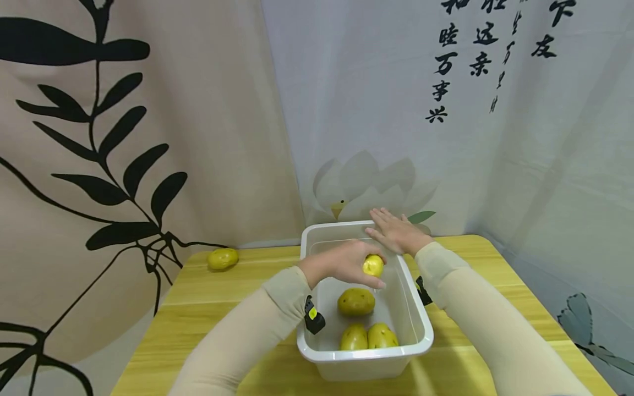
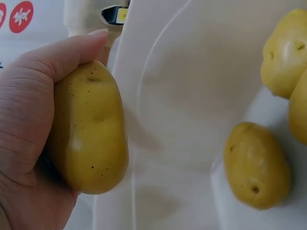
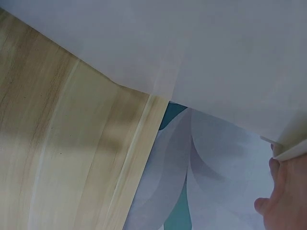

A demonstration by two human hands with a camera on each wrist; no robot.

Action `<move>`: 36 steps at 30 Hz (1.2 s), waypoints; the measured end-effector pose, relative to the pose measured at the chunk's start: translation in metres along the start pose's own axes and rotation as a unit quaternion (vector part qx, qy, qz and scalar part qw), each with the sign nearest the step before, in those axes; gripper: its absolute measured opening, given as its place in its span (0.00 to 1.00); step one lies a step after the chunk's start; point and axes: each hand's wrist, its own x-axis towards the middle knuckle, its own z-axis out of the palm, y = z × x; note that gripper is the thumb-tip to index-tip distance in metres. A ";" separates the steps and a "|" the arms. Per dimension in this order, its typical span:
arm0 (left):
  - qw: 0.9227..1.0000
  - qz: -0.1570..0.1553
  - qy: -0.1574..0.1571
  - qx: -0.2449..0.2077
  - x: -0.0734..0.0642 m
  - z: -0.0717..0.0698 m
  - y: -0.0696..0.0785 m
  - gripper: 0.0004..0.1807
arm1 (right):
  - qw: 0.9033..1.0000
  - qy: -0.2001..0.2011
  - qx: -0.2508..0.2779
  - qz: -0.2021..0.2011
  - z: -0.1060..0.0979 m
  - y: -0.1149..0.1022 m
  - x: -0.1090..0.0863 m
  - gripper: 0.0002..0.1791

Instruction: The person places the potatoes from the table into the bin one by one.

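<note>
My left hand [image 1: 344, 263] grips a yellow potato [image 1: 373, 265] above the inside of a white plastic bin [image 1: 364, 356]. In the left wrist view, thumb and palm wrap one side of that potato [image 2: 93, 134]. Below it, one potato [image 1: 356, 302] lies mid-bin, and two more, a left one [image 1: 354, 336] and a right one [image 1: 382, 335], sit side by side near the front wall. My right hand [image 1: 400, 234] rests at the bin's far right rim with fingers extended; only part of this hand [image 3: 288, 196] shows in the right wrist view.
Another potato [image 1: 223, 258] lies on the wooden table [image 1: 267, 286], at its back left. A printed cloth [image 1: 223, 137] hangs behind the table and along its right side. The bin stands close to the back edge.
</note>
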 end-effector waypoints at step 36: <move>0.990 0.001 -0.140 -0.030 0.018 0.049 -0.003 0.29 | 1.000 -0.003 -0.007 0.008 -0.002 -0.005 -0.001 0.40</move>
